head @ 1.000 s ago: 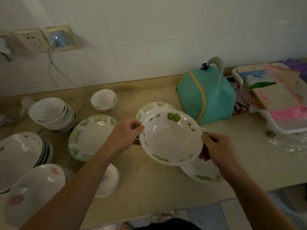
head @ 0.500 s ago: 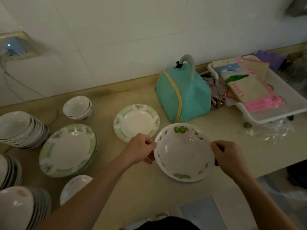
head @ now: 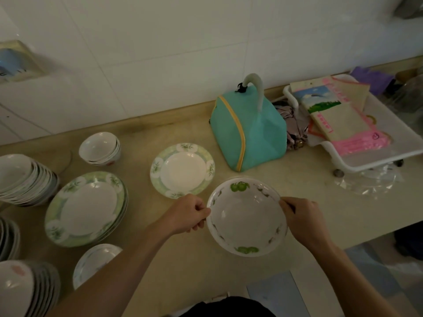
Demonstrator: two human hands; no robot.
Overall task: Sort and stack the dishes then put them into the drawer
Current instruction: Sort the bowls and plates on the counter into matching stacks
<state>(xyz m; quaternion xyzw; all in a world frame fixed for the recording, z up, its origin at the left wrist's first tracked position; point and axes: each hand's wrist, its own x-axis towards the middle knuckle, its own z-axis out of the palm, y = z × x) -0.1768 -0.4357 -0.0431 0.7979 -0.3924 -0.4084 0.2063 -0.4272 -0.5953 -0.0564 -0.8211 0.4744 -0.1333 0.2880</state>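
While my left hand (head: 188, 213) and right hand (head: 303, 219) each pinch its rim, the green-fruit bowl (head: 247, 217) sits near the worktop's (head: 309, 202) front edge, just beside a green-rimmed plate (head: 182, 170).

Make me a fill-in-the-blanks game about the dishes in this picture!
1. Both hands, left hand and right hand, hold one ____ with green fruit by its rim.
2. The bag behind it is coloured ____.
3. The single green-rimmed plate lies ____ of that bag.
4. The pink papers sit in a white ____.

Missing words: bowl; teal; left; tray
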